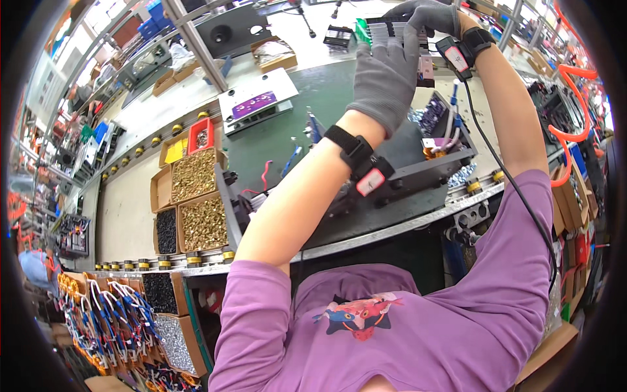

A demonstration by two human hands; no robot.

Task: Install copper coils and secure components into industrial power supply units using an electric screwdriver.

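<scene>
Both my hands wear grey knit gloves and are stretched out to the far side of the bench. My left hand [386, 85] grips the near side of a finned grey part that looks like a heat sink [386, 30], its fingers up against the fins. From the right, my right hand [436, 18] curls over the same part's far end; its fingertips are partly hidden. A green piece [363, 30] shows at the part's left edge. Below my arms lies an open black metal chassis [418, 189] with wires and circuit boards, partly covered by my left forearm.
Cardboard boxes of brass-coloured fasteners [194, 175], a box of black screws [166, 232] and a red bin [200, 136] stand left. A purple board [255, 104] rests on a white plate. An orange coiled hose [567, 130] hangs right; a black cable runs from my right wrist.
</scene>
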